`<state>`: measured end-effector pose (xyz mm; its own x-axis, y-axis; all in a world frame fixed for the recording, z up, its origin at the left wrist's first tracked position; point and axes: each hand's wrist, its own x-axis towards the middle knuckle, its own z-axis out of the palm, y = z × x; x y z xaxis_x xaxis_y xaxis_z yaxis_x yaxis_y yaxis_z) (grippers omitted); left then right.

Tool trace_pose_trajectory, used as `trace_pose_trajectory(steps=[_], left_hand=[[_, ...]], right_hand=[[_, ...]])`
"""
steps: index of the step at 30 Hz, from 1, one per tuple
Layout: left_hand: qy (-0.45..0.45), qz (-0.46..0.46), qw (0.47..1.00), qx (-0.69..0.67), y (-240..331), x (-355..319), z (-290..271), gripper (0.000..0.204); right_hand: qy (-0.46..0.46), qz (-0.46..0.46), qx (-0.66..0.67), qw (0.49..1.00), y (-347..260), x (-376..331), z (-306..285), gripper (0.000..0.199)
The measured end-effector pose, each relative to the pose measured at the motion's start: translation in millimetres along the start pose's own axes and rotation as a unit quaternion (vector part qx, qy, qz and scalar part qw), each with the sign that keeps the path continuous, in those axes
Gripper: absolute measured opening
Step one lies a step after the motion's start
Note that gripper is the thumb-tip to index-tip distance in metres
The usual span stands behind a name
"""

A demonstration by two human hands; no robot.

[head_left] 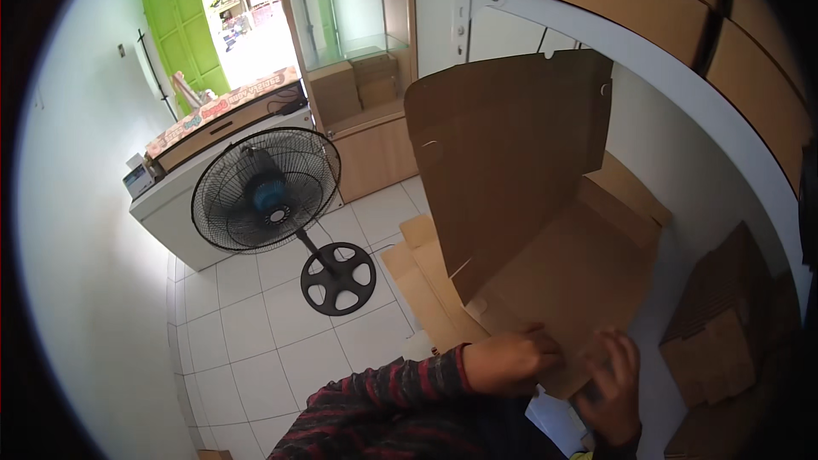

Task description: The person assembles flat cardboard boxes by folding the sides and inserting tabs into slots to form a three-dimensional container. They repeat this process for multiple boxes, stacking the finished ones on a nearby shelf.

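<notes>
Partly shadowed, both hands' fingers pinch the cardboard box blank [545,230]: left hand [509,363], right hand [612,388].

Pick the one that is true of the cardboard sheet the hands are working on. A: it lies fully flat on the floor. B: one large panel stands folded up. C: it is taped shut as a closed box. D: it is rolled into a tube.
B: both hands, left and right, press the near edge of the cardboard sheet, while its large panel stands up behind.
</notes>
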<state>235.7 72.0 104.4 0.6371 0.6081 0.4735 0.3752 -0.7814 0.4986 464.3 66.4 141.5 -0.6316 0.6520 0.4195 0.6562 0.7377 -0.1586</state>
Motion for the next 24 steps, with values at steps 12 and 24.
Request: trace_pose_trajectory(steps=[12, 24], left_hand=[[0.012, 0.009, 1.0, -0.021, -4, 5, 14, 0.031], [0.026, 0.006, 0.999, -0.028, -12, -2, 20, 0.021]], right_hand=[[0.06, 0.084, -0.013, 0.995, -34, -33, 20, 0.018], [0.102, 0.106, 0.134, 0.98, 5, -46, 31, 0.016]])
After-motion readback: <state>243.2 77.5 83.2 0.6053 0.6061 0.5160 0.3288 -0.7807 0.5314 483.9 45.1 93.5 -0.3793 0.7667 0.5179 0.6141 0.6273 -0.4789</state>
